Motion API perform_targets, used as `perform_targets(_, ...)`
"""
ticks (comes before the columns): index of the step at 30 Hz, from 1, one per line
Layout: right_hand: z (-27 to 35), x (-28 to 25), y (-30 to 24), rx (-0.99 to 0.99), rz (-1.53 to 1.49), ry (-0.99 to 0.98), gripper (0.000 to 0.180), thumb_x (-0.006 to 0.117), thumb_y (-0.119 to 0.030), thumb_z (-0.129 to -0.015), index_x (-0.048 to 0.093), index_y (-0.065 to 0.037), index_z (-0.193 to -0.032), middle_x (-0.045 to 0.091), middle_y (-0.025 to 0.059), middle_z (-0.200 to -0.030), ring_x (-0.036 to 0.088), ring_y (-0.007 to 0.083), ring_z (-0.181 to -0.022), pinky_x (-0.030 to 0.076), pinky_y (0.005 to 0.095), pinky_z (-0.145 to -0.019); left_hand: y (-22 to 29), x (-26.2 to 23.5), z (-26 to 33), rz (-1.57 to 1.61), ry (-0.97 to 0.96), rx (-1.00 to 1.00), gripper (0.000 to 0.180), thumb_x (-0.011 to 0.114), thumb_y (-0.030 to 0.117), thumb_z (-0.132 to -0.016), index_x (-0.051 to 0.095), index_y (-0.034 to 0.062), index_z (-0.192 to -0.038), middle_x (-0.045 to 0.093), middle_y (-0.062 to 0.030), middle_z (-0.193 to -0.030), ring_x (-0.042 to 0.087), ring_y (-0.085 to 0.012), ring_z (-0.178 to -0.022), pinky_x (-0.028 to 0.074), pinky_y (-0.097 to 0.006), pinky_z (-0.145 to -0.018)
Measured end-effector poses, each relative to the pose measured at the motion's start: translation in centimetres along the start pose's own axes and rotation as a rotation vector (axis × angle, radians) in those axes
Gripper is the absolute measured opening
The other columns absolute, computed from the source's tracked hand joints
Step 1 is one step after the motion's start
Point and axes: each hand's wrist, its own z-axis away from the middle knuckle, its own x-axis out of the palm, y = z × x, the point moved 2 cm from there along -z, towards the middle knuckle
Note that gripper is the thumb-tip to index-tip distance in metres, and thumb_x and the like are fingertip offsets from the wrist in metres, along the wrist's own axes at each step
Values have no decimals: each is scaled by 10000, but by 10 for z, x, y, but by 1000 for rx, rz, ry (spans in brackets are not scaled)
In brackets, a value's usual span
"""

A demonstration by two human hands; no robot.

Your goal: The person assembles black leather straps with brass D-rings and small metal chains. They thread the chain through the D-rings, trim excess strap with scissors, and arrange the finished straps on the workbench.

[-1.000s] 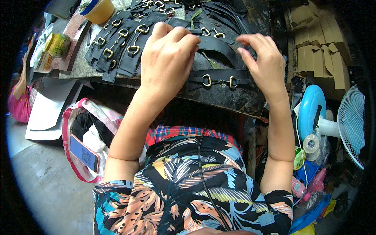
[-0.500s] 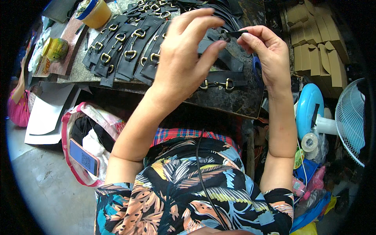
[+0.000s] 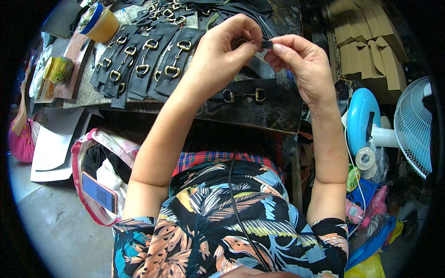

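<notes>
Above the far side of the worktable, my right hand pinches a small black strip between thumb and fingers. My left hand is curled with thumb and fingertips closed at the strip's other end. What lies inside the left fingers is mostly hidden. Below both hands, a black strap with brass-coloured horsebit buckles lies along the table's near edge. To the left, several similar black straps with buckles lie in an overlapping row.
More buckled pieces are heaped behind. An orange tub and a yellow jar stand at left. Brown cardboard boxes are stacked right, above a blue stool and white fan. A bag with a phone sits lower left.
My left hand has gone from spread fingers to a pinch at the black strip. My right hand has shifted slightly left and keeps its hold. The view has shifted a little.
</notes>
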Motion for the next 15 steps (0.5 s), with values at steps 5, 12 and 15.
perform_targets(5, 2, 5, 0, 4, 13, -28, 167, 718, -145, -976, 738, -11, -1073, 743, 53, -888, 687, 98, -793, 537, 230, -700, 3, -5, 6, -97, -47, -150, 93, 605, 39, -920, 692, 19, -943, 649, 17, -882, 559, -46, -791, 445, -200, -686)
perform_targets(12, 7, 14, 4, -70, 55, -8, 136, 685, -132, -996, 709, -14, -1059, 702, 11, -876, 645, 73, -782, 518, 218, -698, 1, -3, 8, -168, -62, -151, 166, 695, 151, -982, 699, -15, -975, 672, 0, -889, 575, -59, -836, 452, -208, -737)
perform_targets(15, 9, 14, 5, 9, -47, -7, 148, 673, -144, -1005, 704, -10, -1062, 701, 11, -883, 644, 70, -794, 521, 220, -707, -1, -1, 7, -117, -131, -53, 139, 688, 115, -979, 691, -24, -990, 674, -19, -933, 579, -65, -846, 462, -216, -742)
